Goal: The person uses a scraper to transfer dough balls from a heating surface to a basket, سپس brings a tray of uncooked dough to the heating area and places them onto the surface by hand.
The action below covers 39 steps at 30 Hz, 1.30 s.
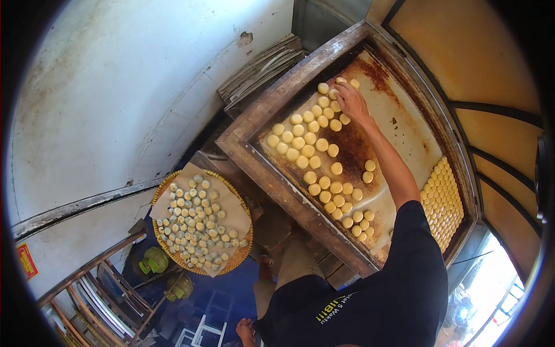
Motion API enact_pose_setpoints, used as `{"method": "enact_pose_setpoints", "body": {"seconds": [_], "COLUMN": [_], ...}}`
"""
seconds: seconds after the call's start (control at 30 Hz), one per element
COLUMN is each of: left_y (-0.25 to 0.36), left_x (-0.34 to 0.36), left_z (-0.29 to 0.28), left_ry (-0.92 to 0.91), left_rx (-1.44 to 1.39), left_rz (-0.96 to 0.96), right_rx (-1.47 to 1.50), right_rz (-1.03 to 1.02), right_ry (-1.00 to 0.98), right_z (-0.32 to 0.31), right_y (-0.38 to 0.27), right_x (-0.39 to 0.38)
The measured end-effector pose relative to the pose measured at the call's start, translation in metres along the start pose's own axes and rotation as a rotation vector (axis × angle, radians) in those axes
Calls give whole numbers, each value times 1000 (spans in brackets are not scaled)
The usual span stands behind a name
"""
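My right hand (pixel 351 101) reaches over the far end of a large metal griddle (pixel 399 136), its fingers closed at a pale yellow round pastry (pixel 333 93). Part of that pastry is hidden under the fingertips. Loose rows of the same pastries (pixel 298 143) lie on the griddle's left and near parts, some touching, some apart. Low in the view, my left hand (pixel 245 331) hangs beside my body, away from the griddle. Its fingers look loosely bent and apart, with nothing visible in them.
A round woven tray (pixel 250 246) lined with brown paper holds many small pastries, left of the griddle. A wooden frame (pixel 243 136) borders the griddle. Tightly packed pastries (pixel 444 202) line its right side. Green gas cylinders (pixel 154 260), a wooden rack (pixel 87 303) and a white stool (pixel 207 332) stand below.
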State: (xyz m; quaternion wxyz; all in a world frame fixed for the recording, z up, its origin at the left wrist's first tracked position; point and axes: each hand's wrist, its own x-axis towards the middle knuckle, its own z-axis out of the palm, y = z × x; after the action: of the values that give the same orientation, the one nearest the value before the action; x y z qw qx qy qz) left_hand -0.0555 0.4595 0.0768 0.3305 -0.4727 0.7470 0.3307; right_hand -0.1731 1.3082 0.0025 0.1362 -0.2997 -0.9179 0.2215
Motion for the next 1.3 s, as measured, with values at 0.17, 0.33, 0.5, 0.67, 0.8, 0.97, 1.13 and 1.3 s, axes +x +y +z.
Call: {"method": "enact_pose_setpoints", "body": {"seconds": [0.17, 0.33, 0.5, 0.67, 0.8, 0.97, 1.13, 1.3], "left_y": [8, 13, 11, 11, -3, 9, 12, 15], "left_x": [-4, -9, -2, 2, -7, -4, -11, -22], "left_z": [2, 4, 4, -2, 2, 6, 4, 4], "left_ry": [-36, -20, -49, -27, -34, -84, -27, -47], "left_rx": [69, 35, 47, -11, 25, 59, 38, 65], "left_rz": [-8, -27, -40, -38, -10, -24, -26, -30], "right_rx": [-289, -327, -274, -331, -374, -297, -155, -177], "right_rz": [-154, -107, -151, 406, 108, 284, 126, 222], "right_ry": [-27, -71, 20, 12, -203, -42, 61, 151], "right_z": [36, 44, 54, 38, 25, 21, 15, -8], "right_y": [-20, -36, -20, 47, 26, 71, 53, 21], "right_x": [-56, -58, -15, -7, -22, -6, -8, -48]}}
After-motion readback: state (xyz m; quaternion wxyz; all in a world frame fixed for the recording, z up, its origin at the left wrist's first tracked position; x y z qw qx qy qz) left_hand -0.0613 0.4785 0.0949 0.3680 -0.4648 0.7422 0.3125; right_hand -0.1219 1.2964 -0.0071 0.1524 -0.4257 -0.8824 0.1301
